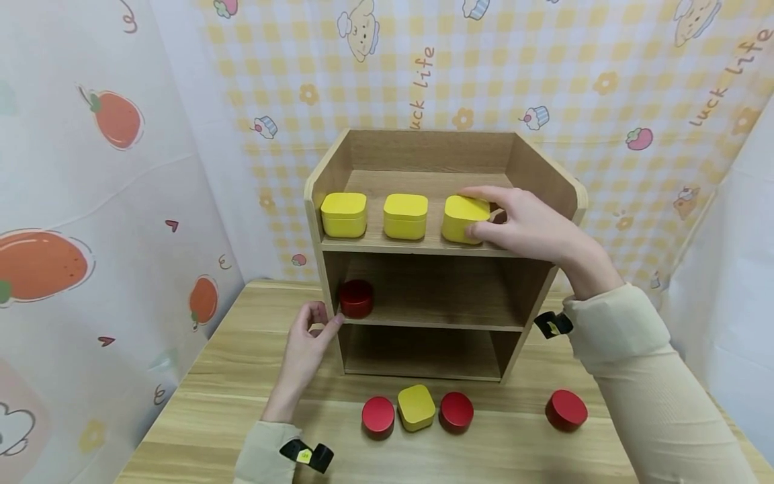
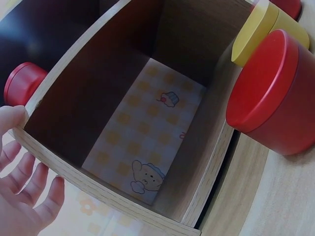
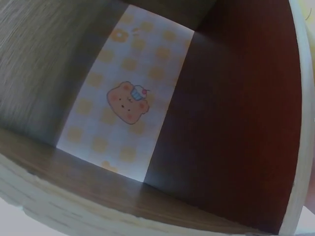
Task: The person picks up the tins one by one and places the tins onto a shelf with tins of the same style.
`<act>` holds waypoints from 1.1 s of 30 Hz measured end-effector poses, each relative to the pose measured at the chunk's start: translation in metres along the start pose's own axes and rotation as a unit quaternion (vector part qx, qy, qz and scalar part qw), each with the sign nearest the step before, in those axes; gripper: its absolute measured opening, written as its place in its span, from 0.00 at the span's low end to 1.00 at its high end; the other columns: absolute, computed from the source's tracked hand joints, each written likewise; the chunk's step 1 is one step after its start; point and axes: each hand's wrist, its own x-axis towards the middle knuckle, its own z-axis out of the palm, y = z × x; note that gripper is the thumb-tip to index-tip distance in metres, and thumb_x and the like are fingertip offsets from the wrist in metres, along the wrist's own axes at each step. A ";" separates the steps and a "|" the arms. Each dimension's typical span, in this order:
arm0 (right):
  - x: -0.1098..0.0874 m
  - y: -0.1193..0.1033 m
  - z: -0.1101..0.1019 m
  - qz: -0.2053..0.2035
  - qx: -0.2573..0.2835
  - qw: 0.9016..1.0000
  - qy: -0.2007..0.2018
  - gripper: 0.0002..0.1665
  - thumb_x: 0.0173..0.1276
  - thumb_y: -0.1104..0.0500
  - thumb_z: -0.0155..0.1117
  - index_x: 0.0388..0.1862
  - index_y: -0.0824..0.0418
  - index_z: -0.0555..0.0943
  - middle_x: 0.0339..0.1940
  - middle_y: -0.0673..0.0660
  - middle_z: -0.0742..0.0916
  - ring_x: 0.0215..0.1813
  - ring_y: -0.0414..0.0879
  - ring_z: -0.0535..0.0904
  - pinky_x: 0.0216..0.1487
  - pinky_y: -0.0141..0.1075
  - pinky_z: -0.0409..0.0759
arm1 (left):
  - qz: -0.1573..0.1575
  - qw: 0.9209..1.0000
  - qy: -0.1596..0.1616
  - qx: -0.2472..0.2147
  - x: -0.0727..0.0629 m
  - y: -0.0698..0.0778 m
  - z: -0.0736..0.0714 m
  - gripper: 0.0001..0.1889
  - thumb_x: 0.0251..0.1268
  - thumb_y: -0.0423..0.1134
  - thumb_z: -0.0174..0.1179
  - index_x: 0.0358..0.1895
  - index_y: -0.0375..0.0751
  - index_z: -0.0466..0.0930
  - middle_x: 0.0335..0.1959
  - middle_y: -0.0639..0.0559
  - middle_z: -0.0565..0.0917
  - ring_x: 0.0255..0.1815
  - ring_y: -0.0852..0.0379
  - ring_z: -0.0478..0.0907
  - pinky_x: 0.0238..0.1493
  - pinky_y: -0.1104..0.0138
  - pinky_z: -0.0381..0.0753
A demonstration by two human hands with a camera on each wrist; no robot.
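A small wooden shelf unit (image 1: 432, 151) stands on the table. Three yellow rounded-square boxes sit along its top level: the left box (image 1: 344, 215), the middle box (image 1: 406, 216) and the right box (image 1: 464, 218). My right hand (image 1: 532, 225) holds the right one between thumb and fingers, at the front edge of the top. My left hand (image 1: 308, 343) grips the unit's left side panel, thumb at the front edge and fingers along the outside. Beside that thumb, a red round box (image 1: 357, 299) sits on the middle level. The right wrist view shows mostly a shelf compartment (image 3: 221, 123).
In front of the unit lie a red round box (image 1: 377, 417), a yellow box (image 1: 416, 407) and another red box (image 1: 456, 412). One more red box (image 1: 566, 410) lies farther right on the table (image 1: 242, 376). Patterned cloth (image 1: 272, 81) hangs behind and at the sides.
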 end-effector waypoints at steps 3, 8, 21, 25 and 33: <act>0.003 0.001 0.000 -0.009 -0.006 1.000 -0.005 0.33 0.66 0.55 0.62 0.71 0.53 0.69 0.55 0.53 0.80 0.46 0.48 0.76 0.49 0.44 0.70 | 0.000 1.000 -0.001 0.001 -0.001 0.001 -0.001 0.16 0.66 0.41 0.65 0.45 0.36 0.68 0.42 0.45 0.70 0.47 0.52 0.69 0.39 0.70 0.74; 0.006 0.003 0.000 -0.022 0.005 1.000 -0.018 0.33 0.66 0.56 0.61 0.70 0.54 0.69 0.55 0.54 0.80 0.50 0.48 0.73 0.53 0.44 0.67 | -0.018 1.000 -0.001 0.002 -0.001 0.002 -0.001 0.16 0.67 0.39 0.64 0.45 0.36 0.68 0.42 0.46 0.69 0.47 0.53 0.69 0.39 0.71 0.74; -0.001 0.003 -0.004 -0.026 0.042 0.998 -0.044 0.44 0.68 0.51 0.65 0.78 0.49 0.56 0.72 0.53 0.67 0.57 0.51 0.74 0.58 0.49 0.69 | -0.020 1.000 -0.006 0.006 0.000 0.002 0.000 0.15 0.67 0.38 0.64 0.45 0.36 0.68 0.42 0.46 0.69 0.47 0.52 0.69 0.39 0.70 0.73; -0.004 0.000 -0.004 -0.029 0.054 0.998 -0.034 0.49 0.66 0.46 0.67 0.79 0.43 0.51 0.74 0.51 0.61 0.68 0.51 0.65 0.64 0.52 0.68 | -0.005 1.000 -0.001 0.006 0.000 0.000 0.000 0.16 0.66 0.40 0.65 0.45 0.36 0.68 0.42 0.46 0.70 0.47 0.52 0.70 0.39 0.70 0.74; -0.029 -0.012 -0.002 -0.062 0.027 0.997 0.048 0.45 0.66 0.47 0.68 0.77 0.39 0.56 0.74 0.46 0.61 0.71 0.47 0.59 0.64 0.56 0.65 | 0.000 1.000 0.002 0.004 0.000 0.000 0.000 0.15 0.66 0.39 0.65 0.44 0.37 0.68 0.41 0.46 0.70 0.46 0.53 0.69 0.37 0.71 0.74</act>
